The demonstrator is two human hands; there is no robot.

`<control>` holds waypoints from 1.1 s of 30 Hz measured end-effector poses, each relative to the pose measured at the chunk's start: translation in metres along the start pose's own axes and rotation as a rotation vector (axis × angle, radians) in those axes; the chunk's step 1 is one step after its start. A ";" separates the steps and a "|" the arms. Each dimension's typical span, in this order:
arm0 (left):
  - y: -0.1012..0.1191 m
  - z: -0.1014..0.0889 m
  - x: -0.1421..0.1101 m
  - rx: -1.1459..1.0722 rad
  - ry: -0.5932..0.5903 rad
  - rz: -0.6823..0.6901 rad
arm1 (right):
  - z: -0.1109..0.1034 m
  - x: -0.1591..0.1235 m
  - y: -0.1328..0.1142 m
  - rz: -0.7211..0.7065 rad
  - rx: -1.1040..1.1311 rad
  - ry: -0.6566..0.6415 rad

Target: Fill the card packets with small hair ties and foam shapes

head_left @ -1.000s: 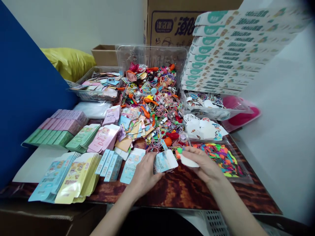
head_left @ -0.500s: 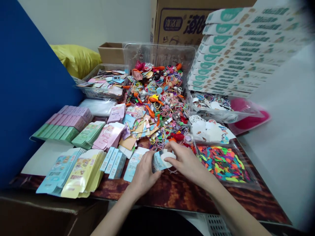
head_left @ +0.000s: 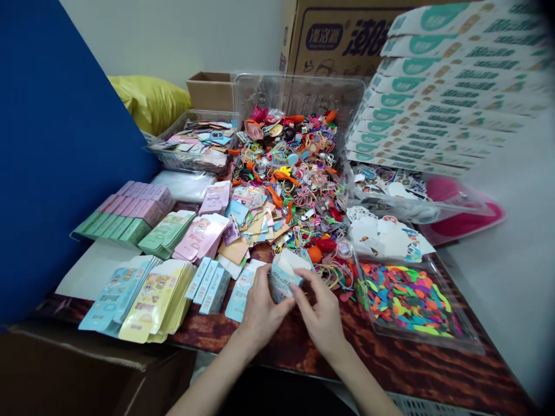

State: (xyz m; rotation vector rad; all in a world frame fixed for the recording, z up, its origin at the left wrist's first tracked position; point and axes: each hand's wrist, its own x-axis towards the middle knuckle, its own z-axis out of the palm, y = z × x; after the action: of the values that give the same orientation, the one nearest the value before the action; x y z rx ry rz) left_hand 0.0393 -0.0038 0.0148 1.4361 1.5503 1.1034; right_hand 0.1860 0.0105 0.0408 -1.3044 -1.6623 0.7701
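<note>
"Both our hands close on one light-blue box [head_left: 282, 285]: our left hand [head_left: 262, 309] wraps its left side, thumb on the near face, fingers parted only by the carton; our right hand [head_left: 319, 309] pinches the right edge between finger and thumb. Mouth up, it sits between our palms."

"Left of the grip, what worries us?"

"Furthest out, a blue stack [head_left: 118, 294] and a yellow stack [head_left: 151, 297] sit fanned beside the near edge. If our left arm [head_left: 228, 353] swings wide, we could shove them off. Nearer come three narrow boxes [head_left: 208, 288], easily jostled. Just beside our left fingers lies a flat blue carton [head_left: 239, 293]; we might drag it along."

"And at the grip itself?"

"We judge the card thin. Squeezing hard from the left could buckle a wall, and hasty fingers on the right could crease the white piece [head_left: 297, 259] at the mouth. Flap or insert, we can't tell which."

"Just beyond the box?"

"Heaped trinkets [head_left: 299, 173] with looped cords. One loop could catch on a corner if we push forward."

"To the right?"

"Well apart, a tray of coloured pieces [head_left: 407, 297]. We'd upset it only by sweeping our right elbow outward."
</note>
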 end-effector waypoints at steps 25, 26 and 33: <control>0.008 -0.014 -0.007 -0.356 -0.292 -0.048 | -0.022 0.019 0.009 0.138 0.439 -0.265; 0.007 -0.015 -0.008 -0.334 -0.290 -0.041 | -0.020 0.019 0.010 0.169 0.436 -0.245; 0.006 -0.019 -0.011 -0.276 -0.304 -0.037 | -0.015 0.026 0.007 0.310 0.436 -0.202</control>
State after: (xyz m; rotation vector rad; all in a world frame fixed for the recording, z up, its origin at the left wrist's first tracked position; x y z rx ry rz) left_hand 0.0245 -0.0172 0.0269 1.3115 1.1585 0.9813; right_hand 0.1999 0.0364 0.0478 -1.2072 -1.3485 1.4027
